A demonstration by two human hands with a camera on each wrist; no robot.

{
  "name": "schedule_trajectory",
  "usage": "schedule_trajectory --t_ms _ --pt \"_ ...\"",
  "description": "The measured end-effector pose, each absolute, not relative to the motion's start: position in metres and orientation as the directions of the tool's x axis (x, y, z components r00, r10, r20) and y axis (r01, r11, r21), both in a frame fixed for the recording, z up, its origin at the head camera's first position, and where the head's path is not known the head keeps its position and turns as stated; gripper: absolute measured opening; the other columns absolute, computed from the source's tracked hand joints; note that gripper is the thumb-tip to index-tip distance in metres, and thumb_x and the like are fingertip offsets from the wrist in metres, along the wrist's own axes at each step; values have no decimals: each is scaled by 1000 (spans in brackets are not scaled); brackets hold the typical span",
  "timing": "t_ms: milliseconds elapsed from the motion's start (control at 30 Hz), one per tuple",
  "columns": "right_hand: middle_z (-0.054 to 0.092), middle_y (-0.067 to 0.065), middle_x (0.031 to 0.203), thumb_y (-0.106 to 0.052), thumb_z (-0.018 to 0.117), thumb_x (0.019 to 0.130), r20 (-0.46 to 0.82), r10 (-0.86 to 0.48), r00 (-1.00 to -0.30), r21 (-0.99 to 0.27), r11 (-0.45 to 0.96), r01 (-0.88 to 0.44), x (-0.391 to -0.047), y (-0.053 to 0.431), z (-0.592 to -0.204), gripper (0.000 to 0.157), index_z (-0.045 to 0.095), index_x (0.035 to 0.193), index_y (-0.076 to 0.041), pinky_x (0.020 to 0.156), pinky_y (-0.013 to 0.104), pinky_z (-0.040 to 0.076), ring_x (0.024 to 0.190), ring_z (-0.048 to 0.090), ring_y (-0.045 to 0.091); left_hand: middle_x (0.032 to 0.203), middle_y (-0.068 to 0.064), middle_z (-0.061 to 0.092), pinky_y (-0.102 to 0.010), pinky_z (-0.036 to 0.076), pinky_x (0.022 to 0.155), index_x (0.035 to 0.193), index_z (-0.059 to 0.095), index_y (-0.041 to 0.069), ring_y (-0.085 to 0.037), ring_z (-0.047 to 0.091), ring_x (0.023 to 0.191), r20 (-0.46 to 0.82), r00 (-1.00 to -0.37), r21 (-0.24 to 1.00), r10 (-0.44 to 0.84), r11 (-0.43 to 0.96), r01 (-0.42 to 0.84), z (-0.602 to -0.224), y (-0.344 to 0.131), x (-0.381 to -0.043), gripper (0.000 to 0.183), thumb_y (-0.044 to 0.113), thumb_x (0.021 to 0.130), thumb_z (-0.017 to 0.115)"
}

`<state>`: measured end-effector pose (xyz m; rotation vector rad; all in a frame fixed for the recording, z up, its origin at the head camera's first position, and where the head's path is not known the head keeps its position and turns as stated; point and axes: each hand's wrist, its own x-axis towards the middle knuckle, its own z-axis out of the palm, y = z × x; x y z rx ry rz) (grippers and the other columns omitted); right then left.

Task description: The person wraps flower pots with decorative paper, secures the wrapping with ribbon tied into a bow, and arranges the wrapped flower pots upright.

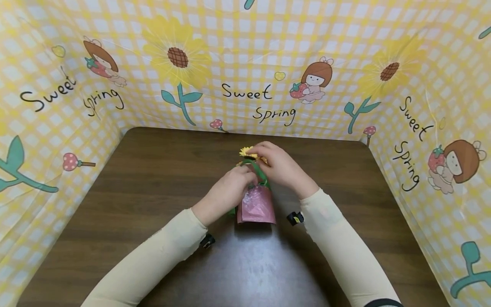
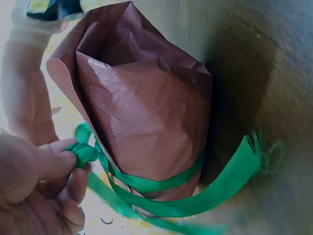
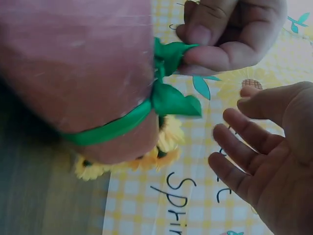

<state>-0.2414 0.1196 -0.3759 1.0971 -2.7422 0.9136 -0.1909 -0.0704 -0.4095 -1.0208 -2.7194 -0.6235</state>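
Observation:
A bouquet wrapped in pink paper [image 1: 256, 205] lies on the table with its yellow flowers [image 1: 247, 152] toward the back. Green ribbon [image 2: 161, 201] runs round the wrap, with a bow [image 3: 172, 78] at one side. My left hand [image 1: 229, 187] pinches a loop of that bow between thumb and finger, as the left wrist view shows [image 2: 39, 181]. Over the flower end hovers my right hand [image 1: 281, 166]. In the right wrist view this right hand [image 3: 274, 152] has spread, relaxed fingers, apart from the ribbon. One frayed ribbon tail hangs loose beside the paper.
The dark wooden table [image 1: 153, 179] is enclosed at the back and sides by a yellow checked cloth [image 1: 245, 55] with printed flowers and lettering. Small black wrist cameras [image 1: 295, 218] sit on both sleeves.

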Motion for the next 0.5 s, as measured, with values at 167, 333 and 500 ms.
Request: schedule_trajectory --t_ms 167,333,500 --pt "67 -1 107 -11 71 96 252 -615 -747 -470 597 -651 -228 128 -384 18 74 114 -13 88 35 53 102 60 17 105 -4 64 -34 55 87 105 74 9 -20 63 99 304 -828 441 471 701 561 -406 -71 -192 15 1 99 64" --pt "69 -3 105 -15 78 92 217 -551 -806 -548 614 -568 -219 128 -388 33 70 124 -15 84 36 55 102 62 15 103 -5 69 -32 58 76 112 57 10 -16 67 90 298 -876 558 378 676 482 -404 -69 -194 18 5 98 67" --pt "74 -5 101 -12 81 89 277 -544 -792 -499 623 -603 -220 124 -396 23 78 111 -16 79 31 55 92 62 15 102 -9 72 -33 58 72 111 50 10 -18 70 87 300 -901 632 312 643 433 -404 -69 -195 24 6 97 69"
